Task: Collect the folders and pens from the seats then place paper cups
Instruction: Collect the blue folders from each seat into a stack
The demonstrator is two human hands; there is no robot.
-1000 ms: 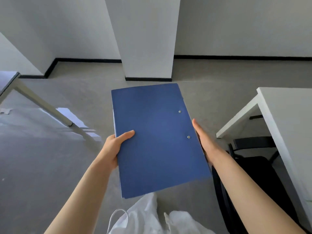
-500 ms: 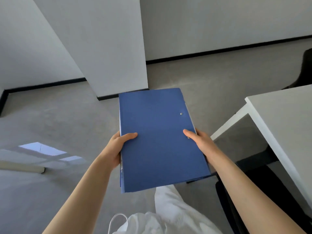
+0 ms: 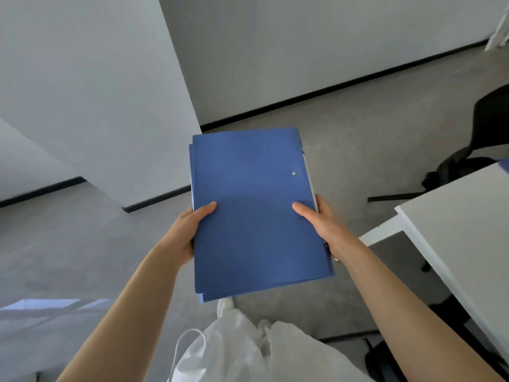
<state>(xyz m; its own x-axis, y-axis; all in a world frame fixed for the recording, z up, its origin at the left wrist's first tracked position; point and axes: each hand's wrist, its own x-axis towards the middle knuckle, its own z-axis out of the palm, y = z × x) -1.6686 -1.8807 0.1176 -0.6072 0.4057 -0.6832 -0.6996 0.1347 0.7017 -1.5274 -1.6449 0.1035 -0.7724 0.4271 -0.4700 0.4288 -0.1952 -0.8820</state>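
Note:
A stack of blue folders [image 3: 256, 205] is held flat in front of me, above the grey floor. My left hand [image 3: 187, 230] grips the stack's left edge, thumb on the top cover. My right hand [image 3: 322, 224] grips the right edge, thumb also on top, fingers hidden underneath. A metal stud shows near the top folder's right edge. No pens or paper cups are in view.
A white table [image 3: 454, 216] stands at the right with another blue folder's corner [image 3: 505, 164] at its far edge. A black chair [image 3: 484, 133] sits behind it, another chair base [image 3: 385, 359] lower right. A white pillar [image 3: 96, 92] rises ahead on the left.
My view has swung to the right: the pillar slid left and the white table and black chair came further into view. Both hands keep the same hold on the folders.

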